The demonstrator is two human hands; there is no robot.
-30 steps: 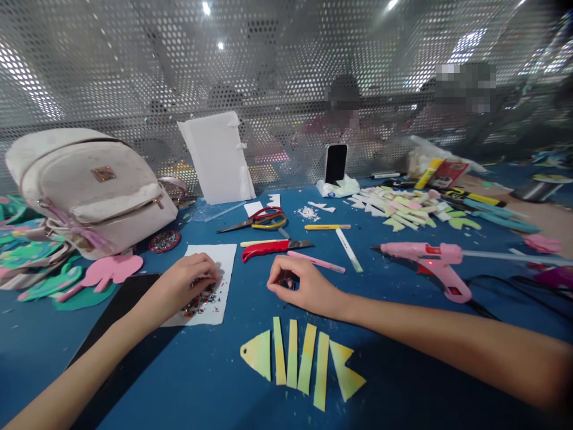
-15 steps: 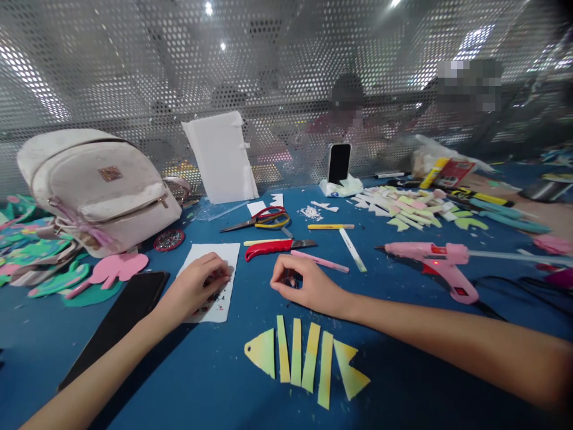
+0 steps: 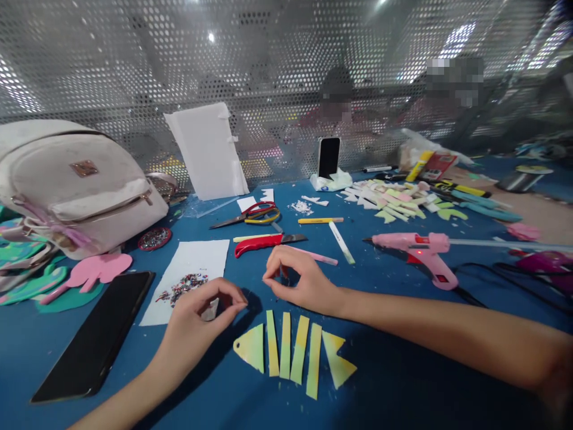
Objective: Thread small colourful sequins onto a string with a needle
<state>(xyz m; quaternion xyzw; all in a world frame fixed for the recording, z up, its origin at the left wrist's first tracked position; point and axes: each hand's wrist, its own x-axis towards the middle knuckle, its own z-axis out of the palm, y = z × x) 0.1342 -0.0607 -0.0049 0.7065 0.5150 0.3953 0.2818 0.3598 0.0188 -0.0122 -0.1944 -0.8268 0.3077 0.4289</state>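
My left hand (image 3: 203, 313) hovers at the right edge of the white paper, thumb and fingertips pinched together; anything between them is too small to make out. Small multicoloured beads or gems (image 3: 190, 285) lie heaped on that paper (image 3: 203, 254). To the right, my right hand (image 3: 299, 278) is also curled into a pinch, with its contents, if any, hidden. Just below both hands lies a yellow-green fish shape cut into pieces: a head (image 3: 253, 349) with an eye hole, several separate strips (image 3: 298, 352) and a notched tail (image 3: 339, 361).
A black phone (image 3: 96, 337) and a pale backpack (image 3: 89, 185) occupy the left. Scissors (image 3: 255, 215), a red-handled knife (image 3: 259, 242) and markers (image 3: 320, 221) lie beyond my hands. At right are a pink glue gun (image 3: 421, 245), its cable, and a pile of cut pieces (image 3: 394, 200).
My left hand has left the bead pile and come right and nearer, uncovering the beads. My right hand keeps its pinch near the same spot. The view has turned slightly right.
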